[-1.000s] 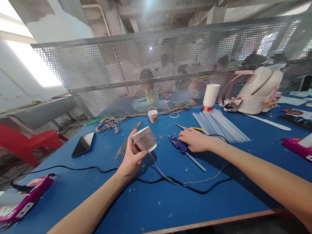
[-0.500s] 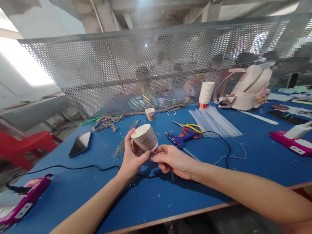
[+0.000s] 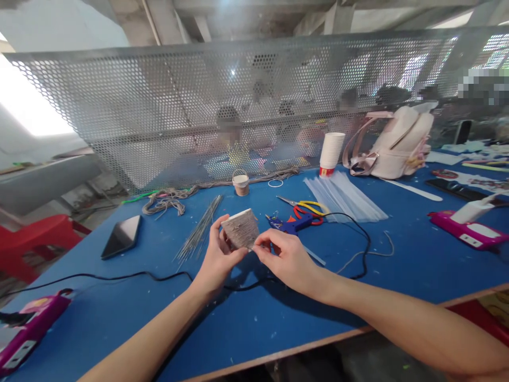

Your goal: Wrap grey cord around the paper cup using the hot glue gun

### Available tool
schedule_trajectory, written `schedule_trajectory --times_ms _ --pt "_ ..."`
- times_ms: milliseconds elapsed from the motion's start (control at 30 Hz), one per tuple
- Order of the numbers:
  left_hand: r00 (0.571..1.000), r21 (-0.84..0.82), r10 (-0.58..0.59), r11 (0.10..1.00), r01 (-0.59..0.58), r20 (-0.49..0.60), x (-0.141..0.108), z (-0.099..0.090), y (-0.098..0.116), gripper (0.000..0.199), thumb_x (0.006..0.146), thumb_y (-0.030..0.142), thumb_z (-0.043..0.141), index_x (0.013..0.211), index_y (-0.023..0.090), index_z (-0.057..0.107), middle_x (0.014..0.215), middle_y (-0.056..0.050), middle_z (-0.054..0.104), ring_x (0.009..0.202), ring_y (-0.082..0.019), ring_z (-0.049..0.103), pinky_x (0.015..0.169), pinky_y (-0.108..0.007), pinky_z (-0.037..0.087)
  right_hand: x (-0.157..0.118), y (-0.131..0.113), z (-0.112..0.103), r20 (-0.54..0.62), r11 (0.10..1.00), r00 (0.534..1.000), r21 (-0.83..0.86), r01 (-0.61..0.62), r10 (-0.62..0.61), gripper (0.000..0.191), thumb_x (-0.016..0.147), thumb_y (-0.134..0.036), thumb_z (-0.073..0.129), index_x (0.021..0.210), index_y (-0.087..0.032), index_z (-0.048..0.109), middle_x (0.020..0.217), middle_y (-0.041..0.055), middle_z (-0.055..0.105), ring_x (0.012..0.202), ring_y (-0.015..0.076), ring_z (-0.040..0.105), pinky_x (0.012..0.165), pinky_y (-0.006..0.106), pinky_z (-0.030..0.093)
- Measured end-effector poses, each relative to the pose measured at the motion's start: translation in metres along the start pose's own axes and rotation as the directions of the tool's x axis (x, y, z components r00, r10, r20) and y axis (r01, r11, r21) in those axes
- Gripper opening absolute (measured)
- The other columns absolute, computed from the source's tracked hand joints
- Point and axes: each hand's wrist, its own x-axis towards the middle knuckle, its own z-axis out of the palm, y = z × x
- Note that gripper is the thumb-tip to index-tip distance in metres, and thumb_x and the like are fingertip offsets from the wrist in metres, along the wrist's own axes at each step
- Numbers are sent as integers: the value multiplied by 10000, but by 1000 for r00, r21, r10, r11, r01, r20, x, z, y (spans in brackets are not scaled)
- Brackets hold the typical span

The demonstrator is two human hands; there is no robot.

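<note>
A paper cup wrapped in grey-brown twine (image 3: 240, 230) is tilted in the grip of my left hand (image 3: 218, 260), whose fingers go round its far side and thumb presses near its lower end. My right hand (image 3: 289, 261) pinches at the cup's lower right edge, thumb and forefinger together. What lies between those fingertips is too small to make out for certain; the other fingers curl out of sight. Just beyond the right hand are a blue glue gun (image 3: 291, 224) and scissors with red and yellow handles (image 3: 310, 208).
Thin wires (image 3: 201, 229) and a phone (image 3: 121, 236) lie left. A small handled bucket (image 3: 240, 185), stacked paper cups (image 3: 331, 154), clear strips (image 3: 350, 199) and a backpack (image 3: 401, 143) stand farther back. A black cable (image 3: 131, 274) crosses the blue table between two power strips (image 3: 34, 331).
The cup has turned in my left hand, so its pale top shows less and its twine side more. My right hand has shifted slightly, still at the cup's lower edge. The view has swung a little right.
</note>
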Motion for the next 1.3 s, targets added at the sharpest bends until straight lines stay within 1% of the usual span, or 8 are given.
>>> schedule_trajectory --times_ms 167,267,433,667,967,1067,1167,1300 --pt "999 -12 -50 999 50 0 -1 3 2 740 583 156 797 1197 283 405 1109 -20 610 1045 -200 602 939 -356 461 4 6 0 -67 1000 998 7 3 -2 62 847 -187 580 798 -190 618 724 -6 623 645 124 551 627 232 423" --pt "998 -32 -55 998 55 -4 -2 4 3 734 575 157 796 1184 281 406 1106 -16 611 1058 -202 601 954 -365 455 4 8 0 -76 1000 997 3 -10 11 66 832 -177 591 773 -191 618 695 -14 611 616 119 537 599 229 411" --pt "999 -55 -32 998 32 16 -2 4 2 737 570 150 801 1180 291 412 1083 -4 614 1019 -196 621 927 -359 473 2 7 0 -74 999 996 10 -38 38 77 817 -179 605 741 -192 605 661 -26 594 587 111 520 567 224 391" --pt "1000 -14 8 1000 -7 28 -2 3 1 759 581 137 798 1203 292 391 1069 -6 602 999 -187 613 890 -344 494 2 5 -1 -79 998 995 12 -67 67 89 801 -196 606 715 -189 582 629 -34 568 551 100 502 539 220 374" --pt "997 -40 26 999 -23 66 -3 -2 -2 761 606 160 808 1228 312 396 1085 -3 598 1018 -186 615 902 -332 501 2 1 -4 -67 995 994 51 -84 87 97 800 -223 605 713 -189 579 620 -29 558 546 103 496 513 215 370" --pt "997 -55 21 998 -16 79 -2 -3 -3 819 613 166 809 1280 329 362 1104 -15 606 1048 -204 621 927 -358 498 2 0 -5 -70 995 993 51 -88 91 109 804 -235 600 708 -189 578 622 -28 564 539 100 487 514 217 371" --pt "995 -78 27 997 -20 98 -1 -3 -3 895 612 177 815 1335 351 317 1145 -37 614 1101 -241 620 975 -415 480 2 0 -6 -78 995 993 48 -85 89 113 805 -242 592 707 -189 577 622 -27 570 531 98 476 517 220 372" --pt "993 -78 16 997 -7 113 0 -4 -3 872 627 201 817 1335 359 334 1194 -51 603 1139 -269 610 1018 -465 448 3 -1 -8 -71 994 993 56 -95 99 120 808 -251 593 706 -192 571 623 -26 573 529 100 473 519 222 376"
